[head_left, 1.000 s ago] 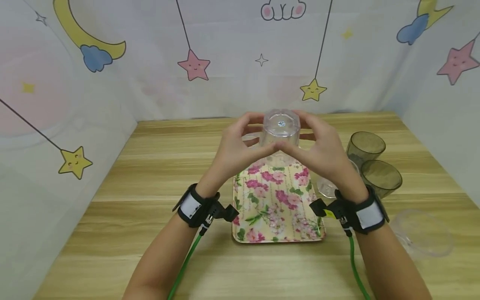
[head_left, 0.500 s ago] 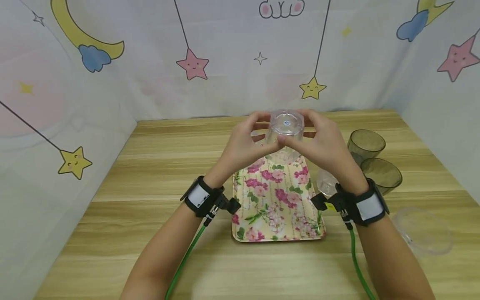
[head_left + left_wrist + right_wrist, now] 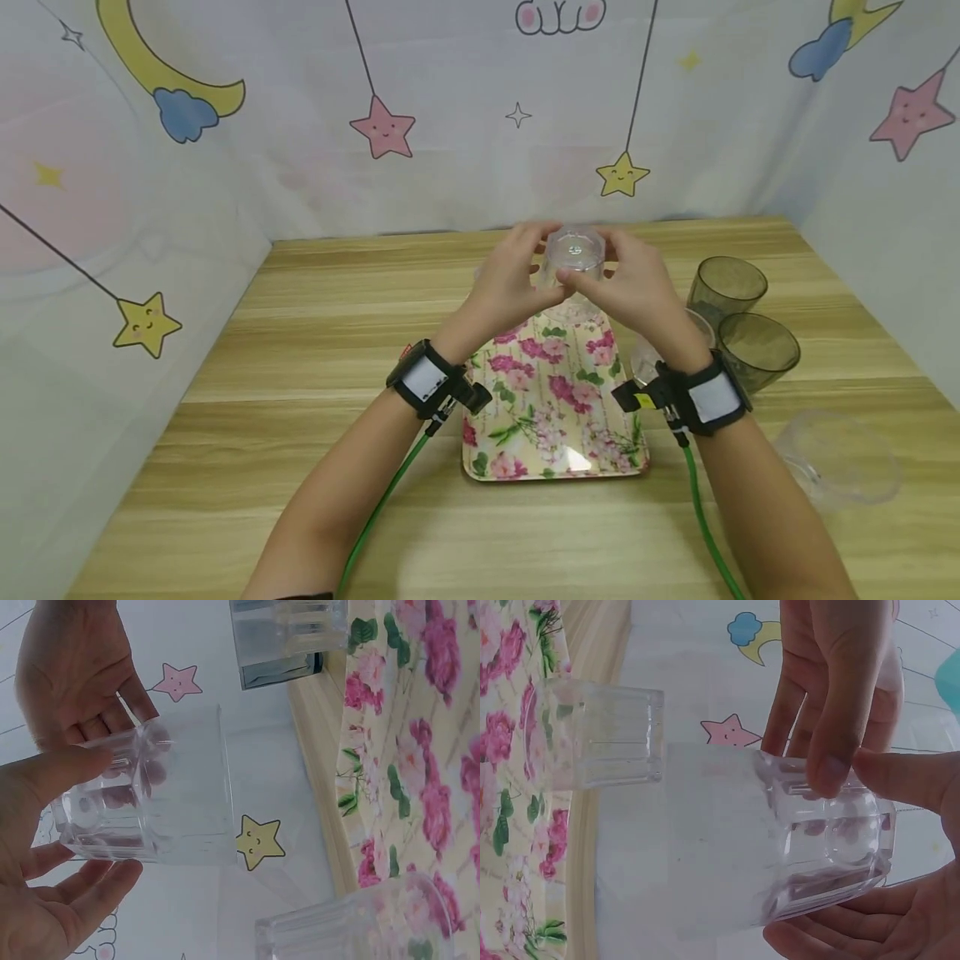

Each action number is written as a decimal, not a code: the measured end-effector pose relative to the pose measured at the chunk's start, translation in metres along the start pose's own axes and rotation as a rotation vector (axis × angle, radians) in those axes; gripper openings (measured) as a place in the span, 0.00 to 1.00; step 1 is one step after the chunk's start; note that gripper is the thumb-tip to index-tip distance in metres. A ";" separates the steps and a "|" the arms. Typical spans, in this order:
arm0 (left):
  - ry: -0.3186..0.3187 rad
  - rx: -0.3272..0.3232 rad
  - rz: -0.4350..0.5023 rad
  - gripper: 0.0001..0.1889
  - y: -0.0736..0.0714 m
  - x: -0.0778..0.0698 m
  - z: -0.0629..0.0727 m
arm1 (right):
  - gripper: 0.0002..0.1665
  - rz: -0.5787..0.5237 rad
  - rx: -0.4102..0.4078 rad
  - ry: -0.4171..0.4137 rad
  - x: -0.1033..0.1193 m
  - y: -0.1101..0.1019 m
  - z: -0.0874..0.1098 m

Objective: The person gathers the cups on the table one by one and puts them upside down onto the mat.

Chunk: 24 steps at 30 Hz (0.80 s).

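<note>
Above the floral tray (image 3: 555,417), clear faceted cup (image 3: 576,250), upside down, left fingers (image 3: 109,886) and right fingers (image 3: 870,926) clamped on it.

Your wood-grain worktop (image 3: 262,417) is enclosed behind and on both sides by pale walls (image 3: 457,187), which show you cartoon stars (image 3: 383,128), yellow moons (image 3: 133,50) and blue clouds (image 3: 184,114).

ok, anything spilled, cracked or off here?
No spill or damage visible. Only oddity: the clear cup held in the left hand and right hand is base-up, whereas the rear smoky cup and front smoky cup stand mouth-up. Could well be deliberate.
</note>
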<state>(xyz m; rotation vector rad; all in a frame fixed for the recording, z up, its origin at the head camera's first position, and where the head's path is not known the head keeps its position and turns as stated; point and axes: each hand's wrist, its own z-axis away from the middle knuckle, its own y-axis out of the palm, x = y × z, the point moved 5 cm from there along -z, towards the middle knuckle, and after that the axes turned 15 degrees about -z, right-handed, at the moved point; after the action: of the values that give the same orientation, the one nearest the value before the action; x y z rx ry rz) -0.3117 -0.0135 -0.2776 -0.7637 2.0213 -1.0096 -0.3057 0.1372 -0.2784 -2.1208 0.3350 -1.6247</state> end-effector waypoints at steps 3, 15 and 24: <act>-0.023 0.028 -0.005 0.38 0.008 0.004 -0.003 | 0.44 0.033 0.032 0.050 -0.006 0.004 -0.004; -0.101 0.130 -0.037 0.38 0.039 0.022 -0.010 | 0.40 0.025 0.119 0.130 -0.033 0.020 -0.021; -0.117 0.173 -0.138 0.37 0.057 0.027 -0.012 | 0.39 0.014 0.139 0.123 -0.051 0.028 -0.025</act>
<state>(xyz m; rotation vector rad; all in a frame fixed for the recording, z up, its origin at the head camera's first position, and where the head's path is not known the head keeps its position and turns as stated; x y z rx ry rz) -0.3462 0.0000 -0.3296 -0.8566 1.7763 -1.1734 -0.3418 0.1305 -0.3303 -1.9174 0.2671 -1.7227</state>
